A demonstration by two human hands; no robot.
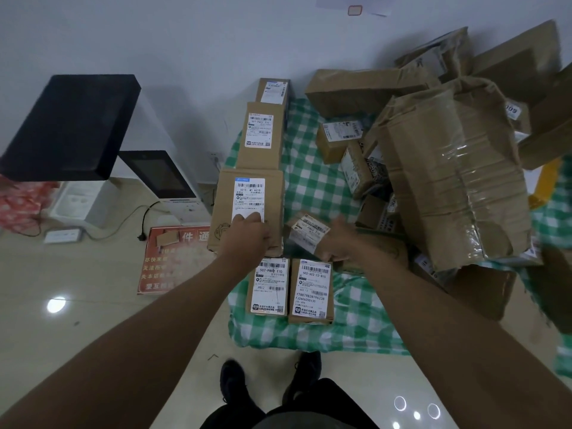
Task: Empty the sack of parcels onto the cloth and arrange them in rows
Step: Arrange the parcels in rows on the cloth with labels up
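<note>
Parcels: a column of brown boxes runs along the left edge of the green checked cloth (312, 181) on the floor; farthest is a small dark box (274, 91), then a tall box (261, 134), then a large box (247, 209) nearest me in that column.
Near row: two small boxes lie side by side, labels up, just below the large box; the left one (268, 287) touches the right one (311, 291).
Pile: unsorted boxes are heaped on the right half of the cloth, topped by a big crumpled taped carton (448, 187).
My left hand (247, 232): fingers curled over the near right corner of the large box, gripping it.
My right hand (335, 243): rests against a small tilted parcel (306, 233) between the column and the pile; I cannot tell whether the fingers hold it.
Floor at left: a white machine with a dark screen (159, 176), a black block (72, 125), a red sign (173, 258) and a power strip (62, 235).
My feet: dark shoes (301, 377) on the tiles just below the cloth's edge.
</note>
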